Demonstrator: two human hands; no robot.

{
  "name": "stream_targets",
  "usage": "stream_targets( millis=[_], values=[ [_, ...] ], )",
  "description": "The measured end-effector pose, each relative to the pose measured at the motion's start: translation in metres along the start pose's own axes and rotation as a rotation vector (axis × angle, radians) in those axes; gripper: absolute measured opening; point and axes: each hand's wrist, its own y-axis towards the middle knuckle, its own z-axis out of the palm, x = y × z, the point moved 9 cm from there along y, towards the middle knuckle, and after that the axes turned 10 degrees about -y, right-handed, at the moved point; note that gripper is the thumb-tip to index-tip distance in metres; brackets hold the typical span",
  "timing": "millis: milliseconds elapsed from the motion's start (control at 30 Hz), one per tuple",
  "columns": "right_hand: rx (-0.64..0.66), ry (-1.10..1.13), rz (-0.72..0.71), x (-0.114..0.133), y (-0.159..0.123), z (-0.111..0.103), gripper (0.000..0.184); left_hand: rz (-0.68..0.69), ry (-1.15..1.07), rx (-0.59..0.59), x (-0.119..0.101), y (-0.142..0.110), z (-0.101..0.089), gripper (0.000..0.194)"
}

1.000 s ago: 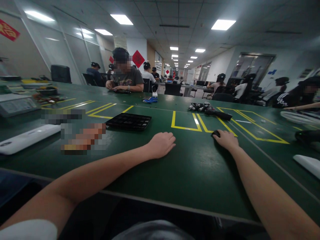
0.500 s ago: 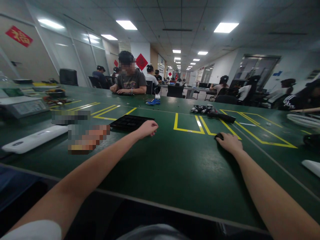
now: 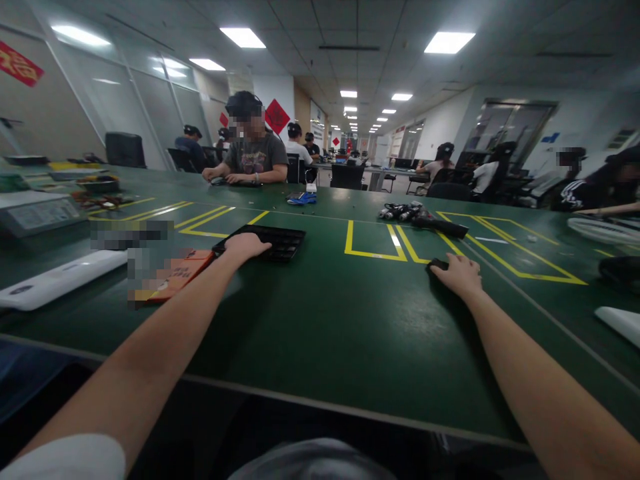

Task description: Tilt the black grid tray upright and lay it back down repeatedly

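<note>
My left hand is over the left part of a flat black rectangular thing with a gridded top; whether it is a keyboard or a compartment tray I cannot make out. Its thumb side points to the right and seems stretched out; the other fingers are partly hidden. On the right, my right hand rests curved over a small black computer mouse, whose front peeks out by the fingers. An orange book or packet lies left of the black gridded thing, partly behind my left forearm.
A long white object lies on the green table at left, near a grey device. Yellow tape marks rectangles. Black cables and a dark tube lie beyond my right hand. A person sits opposite.
My left hand has moved left from the right end of the black gridded thing onto its left part. My right hand stays on the mouse. The view has shifted slightly.
</note>
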Motion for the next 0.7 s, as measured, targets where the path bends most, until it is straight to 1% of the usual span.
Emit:
stream_targets(
  millis=[67, 167, 233, 267, 333, 400, 467, 533, 600, 700],
  values=[
    [0.008, 0.01, -0.003, -0.002, 0.002, 0.001, 0.059, 0.02, 0.035, 0.013, -0.003, 0.001, 0.003, 0.058],
    [0.032, 0.03, -0.109, 0.007, 0.006, 0.004, 0.05, 0.066, 0.051, -0.018, -0.011, -0.002, 0.006, 0.055],
    [0.029, 0.116, -0.158, 0.016, 0.006, 0.001, 0.047, 0.117, 0.021, -0.041, -0.024, -0.009, 0.01, 0.055],
    [0.025, 0.185, -0.174, 0.023, 0.005, -0.001, 0.046, 0.156, -0.013, -0.056, -0.034, -0.015, 0.011, 0.055],
    [0.041, 0.368, -0.212, 0.043, -0.003, -0.007, 0.046, 0.268, -0.129, -0.081, -0.06, -0.031, 0.014, 0.052],
    [0.09, 0.594, -0.275, 0.071, -0.019, -0.014, 0.045, 0.412, -0.282, -0.085, -0.091, -0.053, 0.018, 0.045],
    [0.181, 0.845, -0.378, 0.106, -0.042, -0.021, 0.048, 0.565, -0.414, -0.044, -0.121, -0.077, 0.024, 0.039],
    [0.321, 1.095, -0.515, 0.142, -0.068, -0.026, 0.049, 0.696, -0.495, 0.01, -0.143, -0.102, 0.031, 0.036],
    [0.384, 1.249, -0.63, 0.166, -0.09, -0.032, 0.046, 0.786, -0.546, 0.056, -0.156, -0.121, 0.037, 0.035],
    [0.397, 1.329, -0.709, 0.18, -0.106, -0.032, 0.043, 0.833, -0.613, 0.086, -0.161, -0.137, 0.041, 0.034]
  ],
)
